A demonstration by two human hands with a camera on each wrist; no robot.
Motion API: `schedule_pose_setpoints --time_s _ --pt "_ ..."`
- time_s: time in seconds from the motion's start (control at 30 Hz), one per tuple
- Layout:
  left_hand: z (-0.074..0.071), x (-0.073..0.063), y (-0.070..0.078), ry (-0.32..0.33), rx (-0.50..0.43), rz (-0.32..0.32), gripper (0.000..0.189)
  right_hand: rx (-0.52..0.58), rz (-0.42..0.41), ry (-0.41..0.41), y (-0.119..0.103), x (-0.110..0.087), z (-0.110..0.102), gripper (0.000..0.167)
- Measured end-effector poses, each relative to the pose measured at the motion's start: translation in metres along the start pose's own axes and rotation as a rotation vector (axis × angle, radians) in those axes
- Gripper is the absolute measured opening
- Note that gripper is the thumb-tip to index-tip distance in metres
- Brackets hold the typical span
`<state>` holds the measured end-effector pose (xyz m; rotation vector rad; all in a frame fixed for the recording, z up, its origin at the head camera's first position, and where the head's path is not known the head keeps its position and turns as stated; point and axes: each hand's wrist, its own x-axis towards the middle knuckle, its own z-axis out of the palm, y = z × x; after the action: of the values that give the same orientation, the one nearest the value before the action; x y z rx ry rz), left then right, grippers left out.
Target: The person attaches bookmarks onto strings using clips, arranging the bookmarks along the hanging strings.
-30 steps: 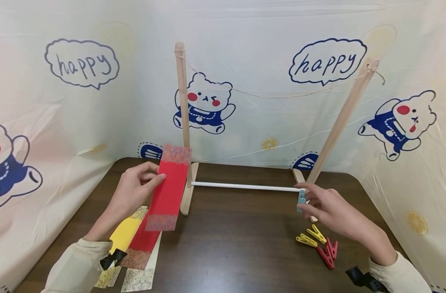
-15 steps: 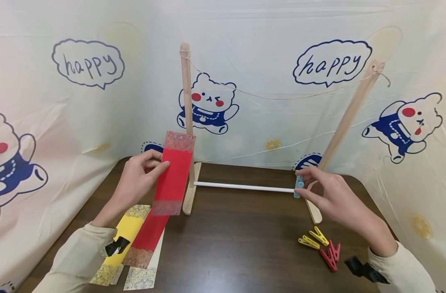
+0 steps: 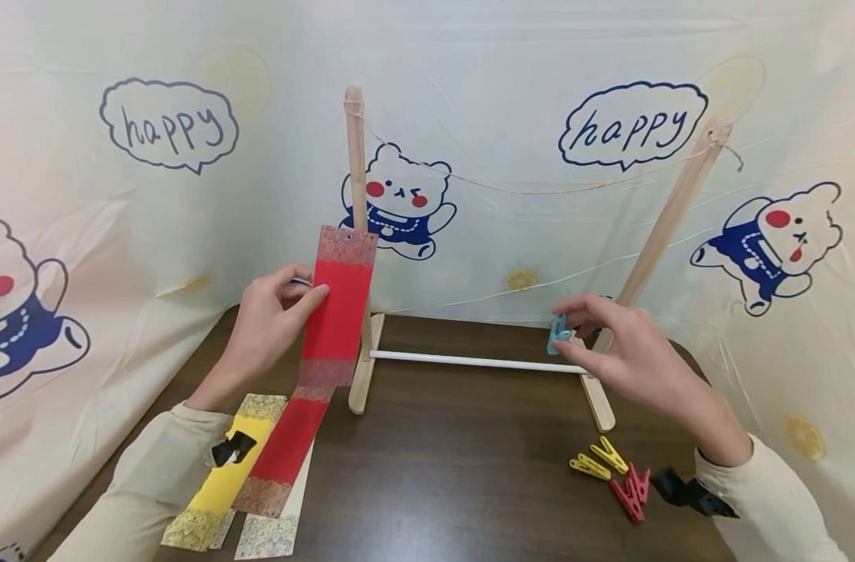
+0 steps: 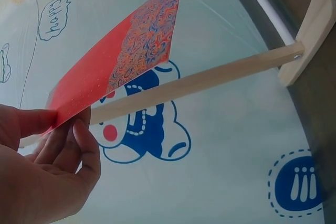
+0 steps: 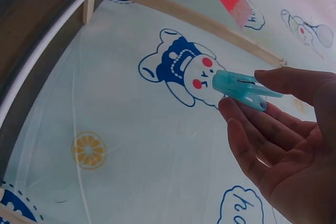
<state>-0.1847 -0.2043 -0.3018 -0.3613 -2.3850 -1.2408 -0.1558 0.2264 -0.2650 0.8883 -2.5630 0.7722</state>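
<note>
With my left grip (image 3: 269,320) I pinch a long red paper strip with patterned bands at both ends (image 3: 338,312), thumb on its near face and fingers behind, partway along its left edge. I hold it nearly upright, tilted slightly, raised above the dark brown wooden desk (image 3: 434,468). In the head view it overlaps the pale wooden left post (image 3: 357,164); I cannot tell whether they touch. My right grip (image 3: 634,359) is narrow, holding a light-blue plastic clothespin (image 3: 557,339) between thumb and fingers, in the air near the pale wooden right post (image 3: 666,222). A straight white rod (image 3: 470,361) joins the posts low down, and a thin beige string (image 3: 512,192), tied near their tops, sags between them. Below my left wrist, a yellow paper strip with patterned ends (image 3: 213,492), a second red strip (image 3: 297,437) and a cream patterned strip (image 3: 269,538) lie on the desk, the second red one partly covering the cream. Two yellow plastic clothespins (image 3: 590,467) and two red plastic clothespins (image 3: 626,501) lie clustered there, below my right grip.
</note>
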Motion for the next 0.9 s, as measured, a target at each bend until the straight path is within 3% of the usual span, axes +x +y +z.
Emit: schedule_pose_setpoints --time_s 0.33,0.67,0.9 --pt "-0.002 0.017 0.004 0.006 -0.017 0.018 0.026 0.139 -0.049 0.055 -0.009 0.027 -0.007 0.029" --pt "-0.003 0.034 0.011 0.032 -0.037 0.024 0.025 0.166 -0.072 0.181 -0.029 0.067 -0.014 0.028" --pt "-0.003 0.046 0.018 0.028 -0.019 0.038 0.026 0.225 -0.139 0.227 -0.043 0.097 -0.013 0.027"
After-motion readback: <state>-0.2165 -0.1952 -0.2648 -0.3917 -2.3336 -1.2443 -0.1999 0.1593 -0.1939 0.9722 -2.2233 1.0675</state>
